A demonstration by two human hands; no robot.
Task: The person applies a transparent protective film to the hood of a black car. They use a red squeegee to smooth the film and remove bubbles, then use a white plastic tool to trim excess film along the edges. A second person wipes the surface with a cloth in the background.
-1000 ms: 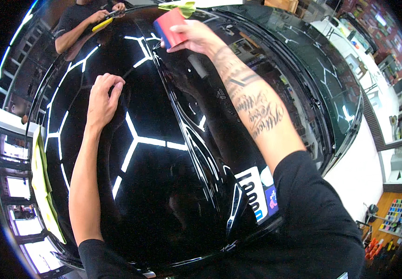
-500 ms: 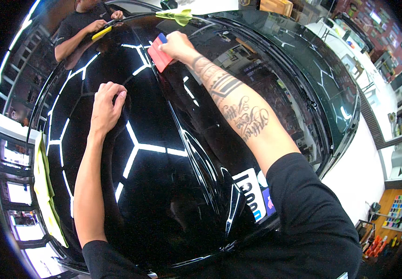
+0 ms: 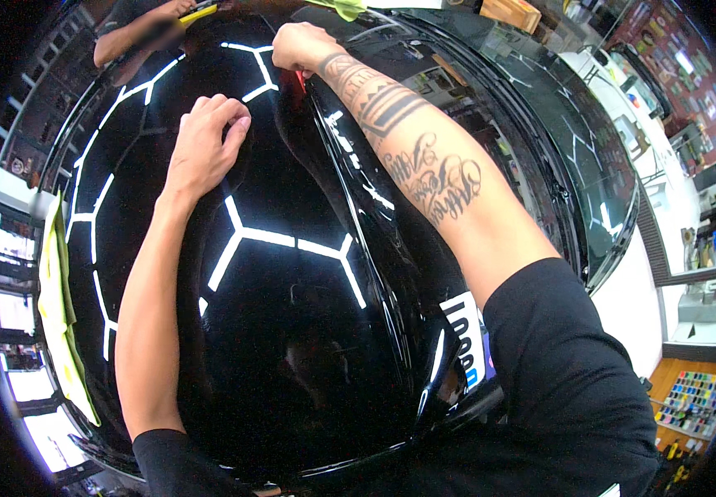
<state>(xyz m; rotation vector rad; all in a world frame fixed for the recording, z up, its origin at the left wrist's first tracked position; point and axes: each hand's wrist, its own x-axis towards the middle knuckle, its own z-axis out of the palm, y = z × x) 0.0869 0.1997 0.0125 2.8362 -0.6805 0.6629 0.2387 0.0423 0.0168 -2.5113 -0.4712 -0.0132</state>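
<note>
Closed in a fist with the knuckles up, the grip of the right hand (image 3: 302, 48) is narrow, folded around a red tool (image 3: 300, 78) of which only a sliver shows below the fingers. That tool sits at the upper middle of the view, against the glossy black car panel (image 3: 292, 406), near the top of a raised crease that runs down toward the person; most of its shape is hidden by the fist.

To the left, the left hand (image 3: 207, 145) is above the same panel, its fingers loosely curled and a small gap between thumb and forefinger, with nothing visible in it. Whether its fingertips touch the paint, I cannot tell. Bright white light strips reflect in branching lines around both arms.

A yellow-green cloth (image 3: 66, 323) lies along the panel's left edge, and another green cloth (image 3: 346, 8) shows at the top edge, just beyond the right hand. At the upper left, a co-worker's forearm (image 3: 124, 40) reaches toward a yellow-edged tool (image 3: 200, 14). Dark glass (image 3: 491, 120) stretches away to the right.
</note>
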